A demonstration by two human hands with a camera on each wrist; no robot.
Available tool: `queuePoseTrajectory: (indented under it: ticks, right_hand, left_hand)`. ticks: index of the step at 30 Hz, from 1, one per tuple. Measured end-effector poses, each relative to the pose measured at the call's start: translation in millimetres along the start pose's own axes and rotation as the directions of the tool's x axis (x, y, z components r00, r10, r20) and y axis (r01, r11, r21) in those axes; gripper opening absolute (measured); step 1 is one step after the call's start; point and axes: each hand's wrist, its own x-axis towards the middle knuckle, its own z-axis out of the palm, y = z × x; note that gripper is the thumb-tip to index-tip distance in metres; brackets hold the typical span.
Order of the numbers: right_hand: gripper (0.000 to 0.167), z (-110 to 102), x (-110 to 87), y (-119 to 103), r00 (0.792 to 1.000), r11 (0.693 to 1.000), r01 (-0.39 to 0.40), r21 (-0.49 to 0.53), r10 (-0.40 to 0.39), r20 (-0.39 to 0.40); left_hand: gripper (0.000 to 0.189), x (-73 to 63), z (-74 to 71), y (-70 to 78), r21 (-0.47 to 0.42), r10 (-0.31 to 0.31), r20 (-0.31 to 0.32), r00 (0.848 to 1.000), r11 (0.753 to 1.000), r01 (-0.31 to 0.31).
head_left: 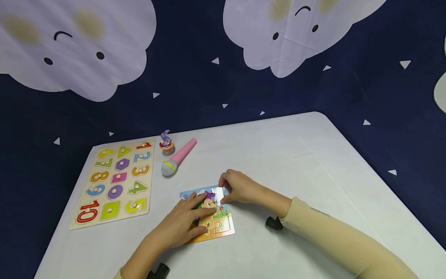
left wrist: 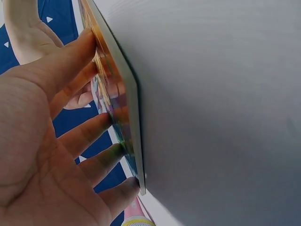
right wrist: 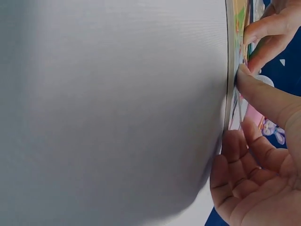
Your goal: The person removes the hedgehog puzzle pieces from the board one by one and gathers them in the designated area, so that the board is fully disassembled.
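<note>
A small jigsaw puzzle point(head_left: 224, 228) with a cartoon character with purple hair lies on the white table. My left hand point(head_left: 184, 221) rests on its left part, fingers spread and fingertips touching the surface. With thumb and index finger, my right hand point(head_left: 242, 188) pinches a puzzle piece point(head_left: 218, 193) at the far right corner; glare whitens its face. The right wrist view shows that piece point(right wrist: 240, 109) slightly tilted against the puzzle, with the other fingers curled beside the edge. Part of the picture is hidden under my left hand.
A wooden number-and-shape board point(head_left: 152, 182) lies on the left. Between it and the puzzle are a pink toy microphone point(head_left: 182, 153) and a small purple figurine point(head_left: 167, 142). A dark blue cloth with clouds point(head_left: 188, 85) hangs behind the table point(head_left: 278, 147).
</note>
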Motion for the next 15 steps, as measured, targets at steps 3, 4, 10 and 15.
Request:
queuePoseTrajectory:
  ticks: [3, 4, 10, 15]
  right_hand:
    - [0.041, -0.5, -0.1, 0.5, 0.999, 0.999, 0.034, 0.021, -0.034, -0.01]
    - [0.04, -0.8, -0.3, 0.4, 0.999, 0.998, 0.045, 0.036, -0.044, -0.011]
    - [0.037, 0.1, 1.2, -0.4, 0.996, 0.984, 0.091, 0.154, -0.092, -0.004]
    - [0.036, 1.1, 4.1, -0.7, 0.994, 0.977, 0.107, 0.184, -0.109, 0.003]
  left_hand:
    - [0.049, -0.3, 0.0, 0.0, 0.002, 0.002, 0.001, 1.0, 1.0, -0.002]
    - [0.049, -0.3, 0.1, -0.1, 0.005, 0.004, -0.001, 1.0, 1.0, -0.004]
    - [0.049, -0.5, 1.3, -0.4, 0.015, 0.018, -0.013, 1.0, 1.0, -0.017]
    - [0.049, -1.1, 1.2, 0.3, 0.021, 0.02, -0.017, 1.0, 1.0, -0.02]
